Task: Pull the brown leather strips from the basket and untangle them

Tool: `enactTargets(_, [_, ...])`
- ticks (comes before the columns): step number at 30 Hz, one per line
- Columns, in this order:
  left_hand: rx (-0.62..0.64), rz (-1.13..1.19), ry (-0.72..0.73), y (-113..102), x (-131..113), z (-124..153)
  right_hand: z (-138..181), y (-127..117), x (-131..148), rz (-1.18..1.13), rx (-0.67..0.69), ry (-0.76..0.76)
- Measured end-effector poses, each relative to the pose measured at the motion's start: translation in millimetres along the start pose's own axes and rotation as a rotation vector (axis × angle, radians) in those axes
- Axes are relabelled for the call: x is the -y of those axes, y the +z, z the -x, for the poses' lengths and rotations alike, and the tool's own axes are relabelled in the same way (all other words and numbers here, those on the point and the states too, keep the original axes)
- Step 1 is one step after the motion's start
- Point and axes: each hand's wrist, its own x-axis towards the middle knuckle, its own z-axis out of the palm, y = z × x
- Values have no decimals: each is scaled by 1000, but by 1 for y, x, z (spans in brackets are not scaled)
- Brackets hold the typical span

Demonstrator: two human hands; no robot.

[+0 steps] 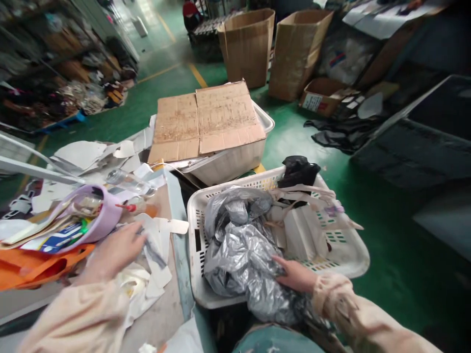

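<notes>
Sorting work is shown. Crumpled grey plastic wrap (pixel 243 255) in one white basket (pixel 346 260) is pressed by the right hand (pixel 296 275), fingers flat, nothing clenched. White paper scraps (pixel 154 255) on the table (pixel 162 318) are touched by the left hand (pixel 116 252), loosely spread. A firm grasp would seemingly be needed next. Two upright cardboard boxes (pixel 248 46) are counted beyond.
</notes>
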Motion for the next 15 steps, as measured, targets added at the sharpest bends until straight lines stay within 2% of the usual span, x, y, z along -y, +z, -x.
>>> enactTargets(3, [248, 203, 414, 62, -120, 34, -3, 28, 34, -78, 85, -176])
enactTargets(5, [448, 244, 594, 111, -175, 59, -7, 34, 51, -123, 198, -274])
enactTargets(6, [548, 231, 618, 134, -191, 70, -11, 31, 56, -139, 257, -310])
enactTargets(8, [754, 168, 581, 176, -199, 87, -23, 13, 56, -154, 304, -337])
enactTargets(9, [835, 132, 558, 193, -194, 94, -30, -1, 51, -154, 251, -318])
enactTargets(12, [944, 58, 449, 224, -163, 106, -61, -54, 27, -152, -103, -178])
enactTargets(15, [939, 68, 356, 232, -143, 106, -95, -103, 5, -154, -323, -98])
